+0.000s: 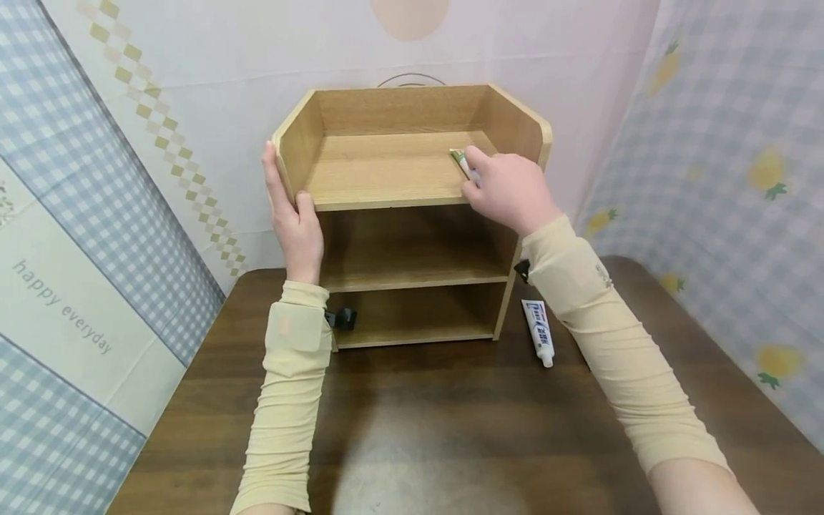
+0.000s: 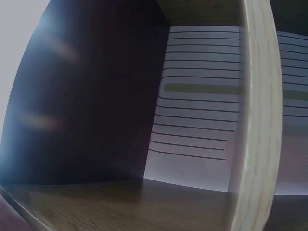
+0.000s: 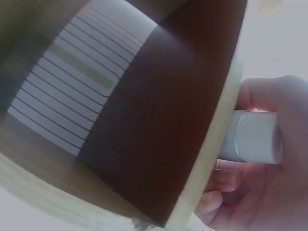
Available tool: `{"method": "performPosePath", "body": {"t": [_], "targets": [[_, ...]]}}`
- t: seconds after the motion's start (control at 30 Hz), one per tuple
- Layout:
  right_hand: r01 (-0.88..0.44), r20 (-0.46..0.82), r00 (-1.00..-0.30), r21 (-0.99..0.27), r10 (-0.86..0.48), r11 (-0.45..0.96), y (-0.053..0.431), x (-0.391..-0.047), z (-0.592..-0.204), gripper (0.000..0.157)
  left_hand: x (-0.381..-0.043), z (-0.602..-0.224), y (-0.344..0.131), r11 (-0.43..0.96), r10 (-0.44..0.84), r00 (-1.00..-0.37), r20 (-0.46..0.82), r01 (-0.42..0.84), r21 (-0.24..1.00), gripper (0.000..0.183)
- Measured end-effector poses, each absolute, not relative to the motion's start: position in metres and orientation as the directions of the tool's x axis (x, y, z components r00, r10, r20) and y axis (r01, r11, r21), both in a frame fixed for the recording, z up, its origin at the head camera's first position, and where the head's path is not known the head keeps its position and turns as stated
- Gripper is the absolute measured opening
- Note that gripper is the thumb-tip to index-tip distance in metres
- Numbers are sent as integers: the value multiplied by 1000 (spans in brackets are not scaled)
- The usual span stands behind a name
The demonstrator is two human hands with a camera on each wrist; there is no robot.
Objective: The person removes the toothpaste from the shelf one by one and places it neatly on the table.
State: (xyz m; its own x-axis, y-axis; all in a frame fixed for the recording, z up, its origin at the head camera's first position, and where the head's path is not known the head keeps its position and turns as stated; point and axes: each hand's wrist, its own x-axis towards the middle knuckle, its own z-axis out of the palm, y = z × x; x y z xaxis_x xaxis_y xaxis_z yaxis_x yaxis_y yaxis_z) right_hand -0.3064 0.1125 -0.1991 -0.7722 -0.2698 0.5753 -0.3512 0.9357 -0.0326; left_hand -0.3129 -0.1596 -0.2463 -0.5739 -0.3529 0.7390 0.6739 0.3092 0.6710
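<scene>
A light wooden shelf unit (image 1: 386, 204) with a walled top and two open compartments below stands on the table. At its upper left side panel, my left hand (image 1: 297, 232) grips the front edge, with the thumb on the inner side and the fingers along the outside. My right hand (image 1: 511, 187) is over the right part of the top board and holds a green and white toothpaste tube (image 1: 460, 159). Its white cap (image 3: 257, 137) shows in the palm in the right wrist view; the fingers hide much of the tube. The left wrist view shows mainly a shelf edge (image 2: 262, 115).
A white and blue toothpaste tube (image 1: 539, 332) lies on the dark wooden table (image 1: 412, 429), right of the shelf unit. A thin pale edge beside the right sleeve (image 1: 605, 343) is mostly hidden. Patterned curtains (image 1: 727, 179) surround the table at the sides and back.
</scene>
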Motion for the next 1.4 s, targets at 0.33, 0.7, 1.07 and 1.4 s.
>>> {"method": "performPosePath", "body": {"t": [0.33, 0.7, 1.07, 1.4], "targets": [[-354, 689, -689, -47, -226, 934, 110, -293, -215, 12, -328, -259, -171, 316, -350, -579, 736, 667, 675, 70], [-354, 789, -578, -13, -208, 935, 110, -276, -228, 15, -330, -258, -172, 333, -357, -517, 778, 708, 623, 70], [-368, 832, -518, -10, -197, 930, 117, -266, -244, 23, -315, -250, -164, 320, -366, -542, 757, 690, 649, 67], [-362, 857, -493, -46, -149, 931, 124, -259, -261, 26, -330, -257, -169, 321, -364, -559, 745, 675, 664, 69]]}}
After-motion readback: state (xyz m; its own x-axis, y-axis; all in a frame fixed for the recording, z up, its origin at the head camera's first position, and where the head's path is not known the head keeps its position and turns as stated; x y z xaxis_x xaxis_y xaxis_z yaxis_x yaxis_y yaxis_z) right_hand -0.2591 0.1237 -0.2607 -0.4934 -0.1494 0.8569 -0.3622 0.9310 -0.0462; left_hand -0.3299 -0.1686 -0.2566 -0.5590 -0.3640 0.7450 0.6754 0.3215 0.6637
